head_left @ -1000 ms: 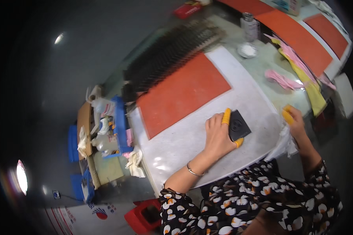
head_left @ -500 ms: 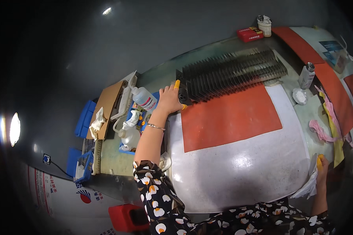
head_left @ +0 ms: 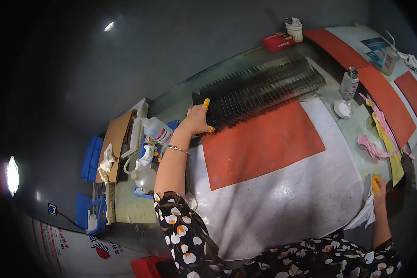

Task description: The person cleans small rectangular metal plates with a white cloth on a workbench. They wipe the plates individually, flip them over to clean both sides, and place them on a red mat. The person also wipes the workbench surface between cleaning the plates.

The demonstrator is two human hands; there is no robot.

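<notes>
One left hand [head_left: 195, 122] and one right hand [head_left: 379, 189] flank one black rack [head_left: 264, 90]. Around the rack lie four orange mats [head_left: 264, 147], one in front, three to the right; four bottles [head_left: 156, 130] stand, two left, two right; one red box [head_left: 277, 42] and one white cup [head_left: 294, 31] sit behind.

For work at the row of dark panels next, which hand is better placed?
Probably the left hand: it is right at the row of dark panels, by its left end. The right hand is well away, beside the white mat's right edge, and holds a white cloth.
</notes>
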